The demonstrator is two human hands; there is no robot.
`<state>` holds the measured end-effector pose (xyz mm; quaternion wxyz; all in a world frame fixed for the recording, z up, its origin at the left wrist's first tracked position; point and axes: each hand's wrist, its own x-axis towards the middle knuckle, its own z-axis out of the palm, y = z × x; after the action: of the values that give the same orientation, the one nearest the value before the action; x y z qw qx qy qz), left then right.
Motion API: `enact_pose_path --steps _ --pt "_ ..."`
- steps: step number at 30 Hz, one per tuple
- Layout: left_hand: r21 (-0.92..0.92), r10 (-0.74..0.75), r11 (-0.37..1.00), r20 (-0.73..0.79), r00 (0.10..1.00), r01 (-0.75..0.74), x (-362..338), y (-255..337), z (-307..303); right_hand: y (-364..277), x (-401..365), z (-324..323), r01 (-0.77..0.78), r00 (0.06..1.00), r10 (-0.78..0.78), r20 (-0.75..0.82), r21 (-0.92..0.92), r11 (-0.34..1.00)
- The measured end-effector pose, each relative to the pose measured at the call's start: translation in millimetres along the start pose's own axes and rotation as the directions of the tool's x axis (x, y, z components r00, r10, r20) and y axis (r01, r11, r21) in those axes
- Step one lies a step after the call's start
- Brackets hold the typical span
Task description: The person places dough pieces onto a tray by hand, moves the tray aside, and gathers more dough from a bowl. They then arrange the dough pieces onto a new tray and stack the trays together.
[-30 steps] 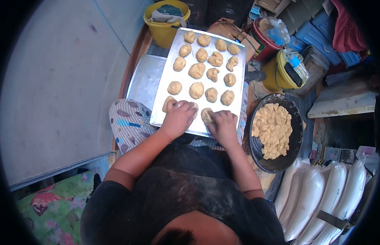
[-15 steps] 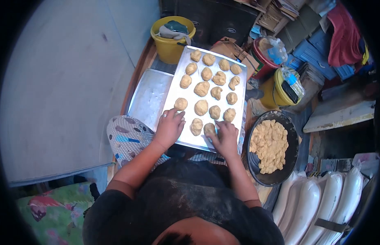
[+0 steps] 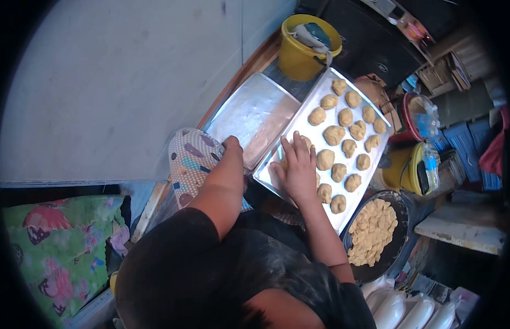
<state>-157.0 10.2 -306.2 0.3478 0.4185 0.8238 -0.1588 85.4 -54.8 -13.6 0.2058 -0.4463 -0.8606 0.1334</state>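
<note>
A shiny metal baking tray [image 3: 345, 159] holds several rough balls of dough [image 3: 334, 135] in loose rows. My right hand [image 3: 297, 170] lies over the tray's left side with its fingers spread, covering part of a dough ball [image 3: 284, 163]. A second metal tray [image 3: 255, 112] lies flat to the left of the first, with no dough on its visible surface. My left hand [image 3: 232, 145] is low between my patterned-cloth knee [image 3: 192, 164] and that second tray. Its fingers are hidden from the camera.
A round black pan [image 3: 400, 241] with a heap of dough pieces [image 3: 374, 230] stands at the right. Yellow buckets [image 3: 298, 57] [image 3: 397, 170] stand behind and to the right. White filled plastic bags [image 3: 389, 312] lie at the lower right; a pale panel [image 3: 112, 93] bounds the left.
The view has turned, and the dough tray appears farther right and more tilted. My left hand has left the dough tray and gone down to the left. My right hand has moved to the tray's left side.
</note>
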Motion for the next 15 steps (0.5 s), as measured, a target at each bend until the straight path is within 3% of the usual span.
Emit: enact_pose_path --steps 2,6,11,15 --pt "-0.175 -0.08 0.98 0.064 0.995 0.09 11.0 1.8 25.9 10.3 -2.6 18.7 -0.034 0.987 0.057 0.151 -0.148 0.988" --pt "-0.387 -0.267 0.87 0.151 0.952 0.305 39.4 0.5 65.9 18.3 -3.4 21.9 -0.015 0.978 0.045 0.205 -0.147 0.989" --pt "-0.554 -0.484 0.635 0.258 0.836 0.538 105.2 -12.5 132.7 17.9 -1.3 16.0 -0.033 0.967 0.058 0.247 -0.106 0.994" --pt "-0.682 -0.623 0.404 0.284 0.729 0.61 138.7 -15.6 175.3 22.4 -0.7 16.5 -0.047 0.964 0.064 0.258 -0.072 0.996"
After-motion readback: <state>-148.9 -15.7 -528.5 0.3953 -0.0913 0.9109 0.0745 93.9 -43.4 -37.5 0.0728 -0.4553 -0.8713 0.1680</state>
